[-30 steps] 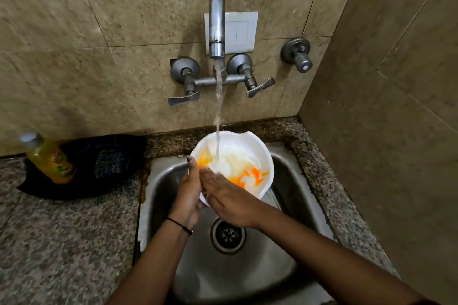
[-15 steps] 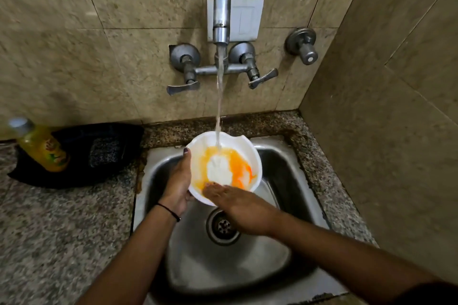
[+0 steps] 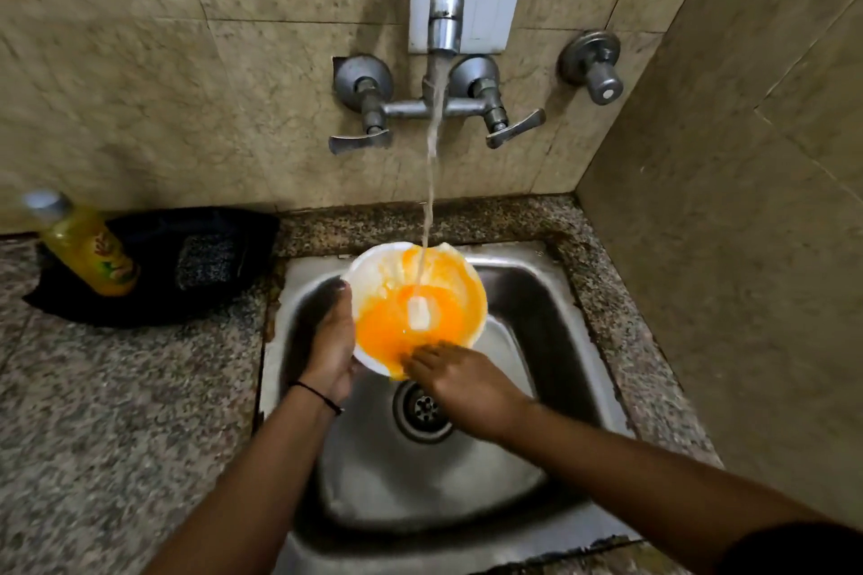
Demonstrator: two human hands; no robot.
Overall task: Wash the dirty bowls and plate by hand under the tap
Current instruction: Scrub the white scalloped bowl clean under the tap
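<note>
1. Bowl [image 3: 387, 327]: white and tilted, held over the sink [image 3: 551, 332] under the tap [image 3: 446, 5]; the stream [image 3: 432, 182] lands near its centre.
2. Left hand [image 3: 334, 343]: grips the bowl's left rim, thumb on the edge, fingers hidden beneath.
3. Right hand [image 3: 460, 381]: fingers fairly straight and close together, tips touching the inside of the near rim.
4. Progress: orange residue covers most of the bowl's inside and only the spot under the stream shows white, so this bowl appears barely begun.
5. Remaining: judged from this, rubbing and rinsing the bowl. No other bowl or plate is in view, so their state cannot be told.
6. Desk [image 3: 116, 411]: a yellow bottle [image 3: 88, 247] and a dark cloth [image 3: 187, 257] lie untouched left of the sink.
</note>
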